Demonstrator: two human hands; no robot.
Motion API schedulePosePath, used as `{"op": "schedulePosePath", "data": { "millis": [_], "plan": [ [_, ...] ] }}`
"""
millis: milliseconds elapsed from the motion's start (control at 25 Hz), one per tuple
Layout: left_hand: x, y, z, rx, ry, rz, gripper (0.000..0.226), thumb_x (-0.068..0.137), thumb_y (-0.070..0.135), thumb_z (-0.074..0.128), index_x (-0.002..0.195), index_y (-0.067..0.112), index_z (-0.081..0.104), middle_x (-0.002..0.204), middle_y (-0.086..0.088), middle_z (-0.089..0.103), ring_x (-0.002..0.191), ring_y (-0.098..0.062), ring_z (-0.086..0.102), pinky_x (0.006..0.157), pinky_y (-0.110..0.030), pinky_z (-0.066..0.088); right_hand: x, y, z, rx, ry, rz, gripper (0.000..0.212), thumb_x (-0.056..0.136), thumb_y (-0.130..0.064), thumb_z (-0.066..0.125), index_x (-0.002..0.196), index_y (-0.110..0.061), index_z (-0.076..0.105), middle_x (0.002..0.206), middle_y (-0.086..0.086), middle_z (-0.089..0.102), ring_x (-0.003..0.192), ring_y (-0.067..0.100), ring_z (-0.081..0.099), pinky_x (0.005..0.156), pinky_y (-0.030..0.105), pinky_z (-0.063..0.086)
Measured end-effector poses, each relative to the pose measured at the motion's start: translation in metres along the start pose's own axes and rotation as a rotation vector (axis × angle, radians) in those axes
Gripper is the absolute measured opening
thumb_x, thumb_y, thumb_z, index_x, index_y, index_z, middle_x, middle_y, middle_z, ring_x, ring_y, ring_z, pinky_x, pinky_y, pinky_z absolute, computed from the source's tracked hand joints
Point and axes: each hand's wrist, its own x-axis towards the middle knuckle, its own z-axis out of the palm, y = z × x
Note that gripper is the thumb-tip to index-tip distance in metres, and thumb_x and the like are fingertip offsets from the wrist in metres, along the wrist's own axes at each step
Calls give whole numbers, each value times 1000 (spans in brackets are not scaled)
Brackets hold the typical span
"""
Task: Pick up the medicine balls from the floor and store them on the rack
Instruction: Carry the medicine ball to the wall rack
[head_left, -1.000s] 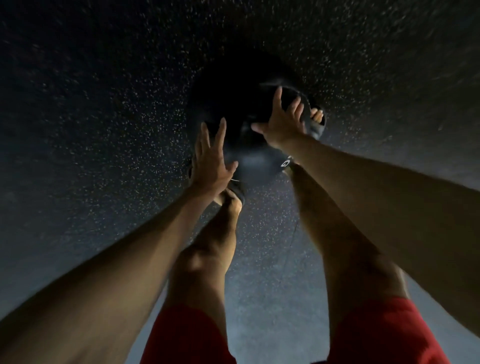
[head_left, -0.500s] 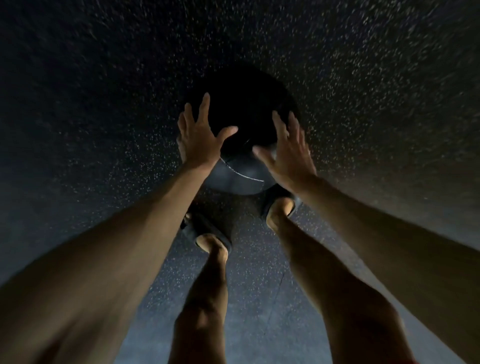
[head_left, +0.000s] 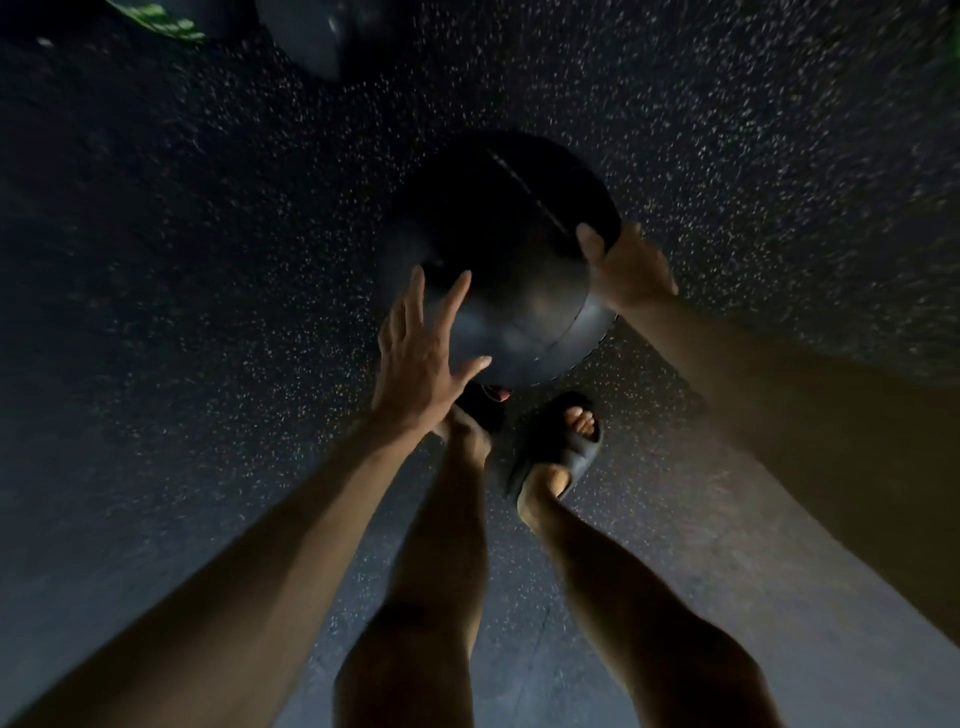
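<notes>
The medicine ball (head_left: 498, 249) is touched on its near-left side by the spread left hand (head_left: 421, 353). The right hand (head_left: 631, 273) is laid against its right side; with the fingers hidden, its state cannot be told.

Bare arms (head_left: 260, 545) + legs (head_left: 623, 597), blk slides (head_left: 540, 441)

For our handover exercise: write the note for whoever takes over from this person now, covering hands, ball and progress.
Left hand: open, fingers spread against the ball's lower left.
Right hand: holds the ball's right side, thumb on top, fingers hidden.
Ball: in front of the feet; lifted or not, unclear.
Done: nothing stored in view.
To do: lift it, carry it to the rack, not in view.
Dark round shape at the top edge: maybe another ball.
</notes>
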Motion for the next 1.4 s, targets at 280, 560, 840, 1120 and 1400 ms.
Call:
{"op": "schedulePosePath", "data": {
  "millis": [280,560,840,1120,1400],
  "plan": [
    [116,24,-43,-44,-22,-102,92,92,34,68,157,45,4,167,-12,-2,150,-43,11,112,-61,34,-33,-26,-7,-65,-28,-283,91,97,-48,58,161,-25,-2,166,22,3,153,42,8,119,57,27],
    [177,4,-88,-79,-50,-114,92,89,48,67,158,32,10,159,-18,22,142,-39,32,105,-56,42,-11,-91,-14,-90,-15,-113,92,100,-45,55,160,-30,-13,167,20,-10,155,39,2,119,54,26],
    [197,2,-91,-107,-130,-103,110,81,43,78,159,32,1,162,-22,11,145,-42,24,113,-57,35,81,-111,-74,-152,-95,-24,90,99,-41,58,159,-38,-10,169,10,-3,155,36,7,117,64,25],
    [308,29,-127,-215,-108,-193,96,86,54,67,158,40,5,164,-15,11,149,-38,16,114,-58,31,189,-146,-126,84,-34,25,88,82,-79,44,154,-30,30,150,17,44,136,41,43,108,58,41],
    [414,58,-156,-254,-137,-281,86,88,70,52,158,37,14,165,-12,17,150,-37,16,115,-60,25,268,-168,-179,243,-58,-50,50,103,-53,43,121,-11,62,114,18,65,108,32,62,85,38,47]
  ]
}}
